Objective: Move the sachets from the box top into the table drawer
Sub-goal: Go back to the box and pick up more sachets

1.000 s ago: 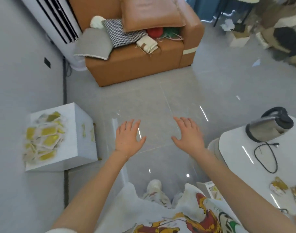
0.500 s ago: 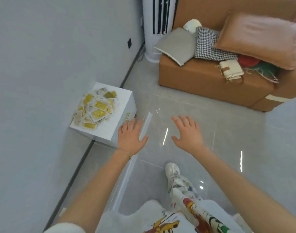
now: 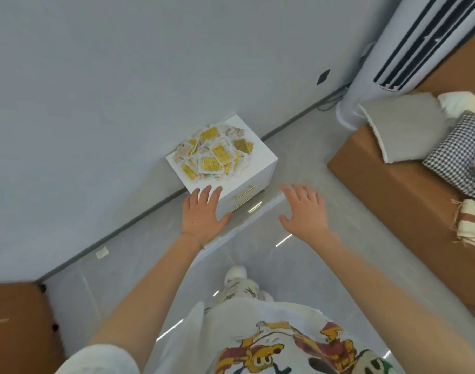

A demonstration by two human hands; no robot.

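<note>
sachets dead ahead now – the person has swung round to face the box

the sachets sit in a loose yellow-and-white heap on top of the white box, which stands on the floor against the wall. a second ago that box was off at the left of the view; now it's straight in front and close, so the reach for a handful looks like the next beat. the left hand hovers with its fingers spread and empty, tips over the box's near edge and just short of the heap – i can't tell whether they touch the box. the right hand is splayed wide too, holding nothing, out over the floor to the right of the box and apart from the pile. the drawer isn't in view.
</note>
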